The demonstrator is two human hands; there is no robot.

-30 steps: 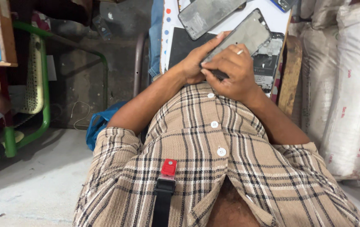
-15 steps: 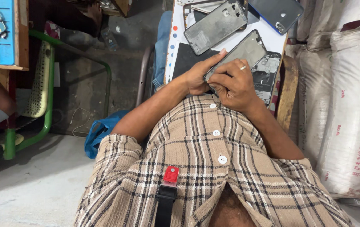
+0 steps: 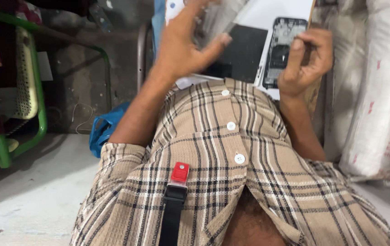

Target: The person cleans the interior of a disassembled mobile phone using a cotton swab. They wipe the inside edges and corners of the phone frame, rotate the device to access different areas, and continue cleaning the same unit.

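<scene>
Both hands have parted: left hand [image 3: 183, 45], fingers spread, touches the blurred grey panel [image 3: 217, 20]; right hand [image 3: 306, 57] clamps the phone frame [image 3: 282, 50] above the white tabletop [image 3: 272, 11]

Colours we see around the beige checked cotton shirt [image 3: 231, 150]

We note its black-and-white plaid lines, white buttons, a red-tipped black strap [image 3: 175, 200], and a green metal chair frame [image 3: 40, 114] to its left.
</scene>
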